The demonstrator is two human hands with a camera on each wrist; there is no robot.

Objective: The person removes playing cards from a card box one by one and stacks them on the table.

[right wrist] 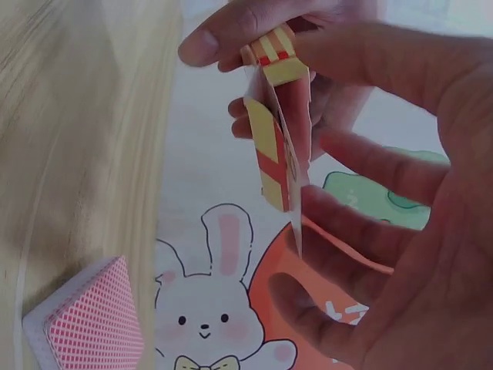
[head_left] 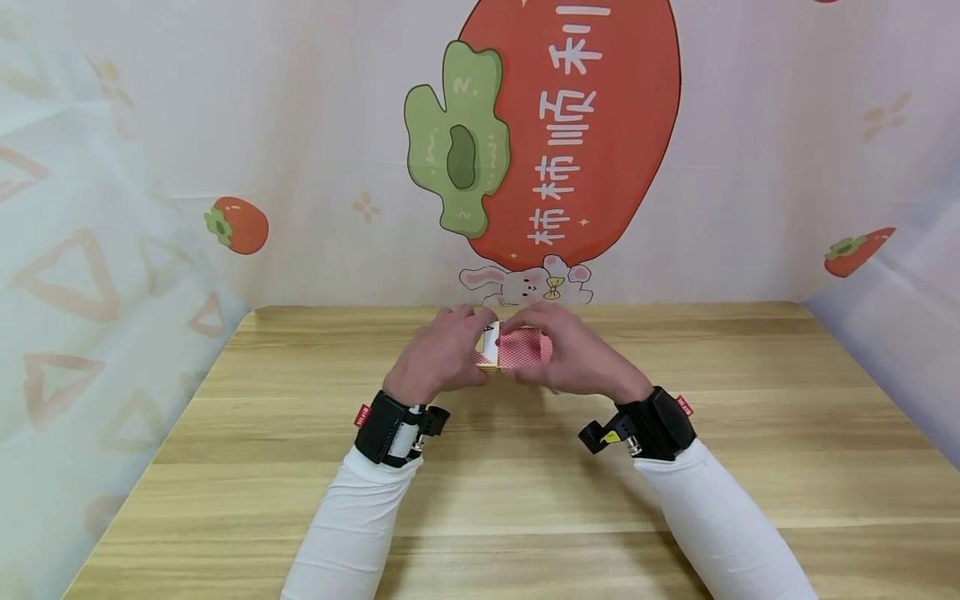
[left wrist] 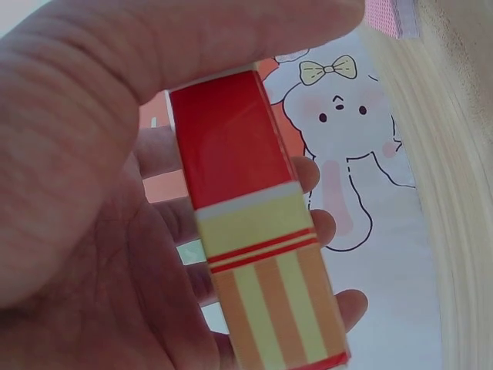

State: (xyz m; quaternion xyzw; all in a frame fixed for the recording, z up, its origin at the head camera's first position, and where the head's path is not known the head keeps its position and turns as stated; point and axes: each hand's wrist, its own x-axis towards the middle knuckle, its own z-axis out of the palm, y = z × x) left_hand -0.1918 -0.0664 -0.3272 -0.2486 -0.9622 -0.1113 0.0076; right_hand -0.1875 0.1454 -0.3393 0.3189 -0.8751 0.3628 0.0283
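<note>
My left hand (head_left: 442,354) grips a playing-card box (left wrist: 254,231), red at one end with yellow and orange stripes at the other, thumb on top and fingers curled behind it. The box (head_left: 489,346) is held just above the wooden table (head_left: 525,500) near the back wall. My right hand (head_left: 577,354) meets it from the right, and its thumb and fingers pinch the box's open flap end (right wrist: 277,131). A deck of red-backed cards (right wrist: 92,327) lies on the table below the hands, close to the wall; its back shows between the hands (head_left: 525,348).
A papered wall with a large persimmon picture (head_left: 570,125) and a rabbit drawing (head_left: 525,283) rises right behind the hands. Patterned side panels close in the table at left and right. Both forearms wear white sleeves and black wrist straps.
</note>
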